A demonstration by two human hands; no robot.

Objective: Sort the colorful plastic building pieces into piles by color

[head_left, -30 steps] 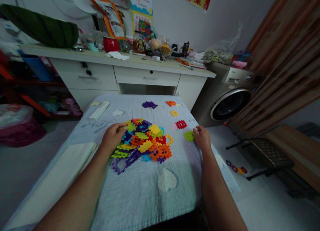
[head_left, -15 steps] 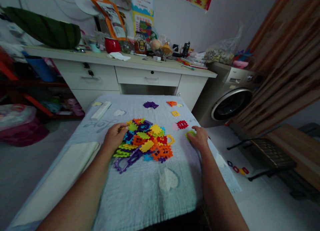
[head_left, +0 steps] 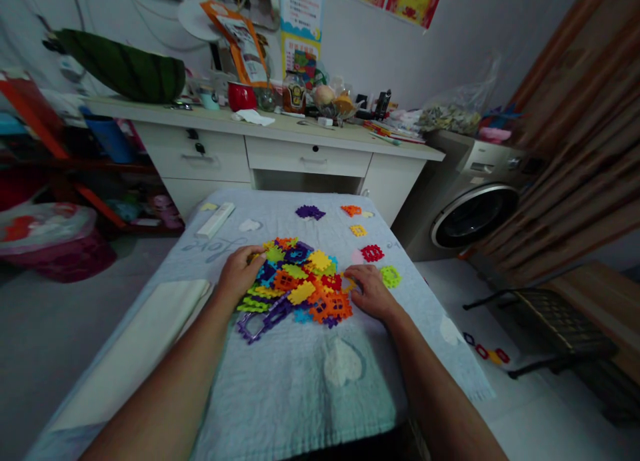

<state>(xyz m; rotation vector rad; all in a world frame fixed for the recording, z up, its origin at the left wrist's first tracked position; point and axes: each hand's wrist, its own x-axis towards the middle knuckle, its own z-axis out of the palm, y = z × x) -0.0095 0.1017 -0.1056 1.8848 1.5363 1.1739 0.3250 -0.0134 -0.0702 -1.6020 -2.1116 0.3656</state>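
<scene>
- Left hand [head_left: 243, 272] lies flat, fingers loosely spread, on the left edge of the heap of plastic tiles [head_left: 296, 285], just left of the frame's centre.
- Right hand [head_left: 369, 290] rests palm down with fingers slightly apart, fingertips touching the heap's right edge beside an orange tile [head_left: 335, 306]; it grips nothing.
- Heap sits mid-frame on a pale blue cloth [head_left: 300, 388] covering the counter.
- Green tile [head_left: 390, 276] lies alone just right of the right hand; a red tile [head_left: 373, 252] is above it.
- Purple tile [head_left: 310, 212] and small orange tile [head_left: 351, 210] lie farther up.
- White desk [head_left: 305, 156] crosses the upper frame; washing machine [head_left: 475, 208] stands at the right.
</scene>
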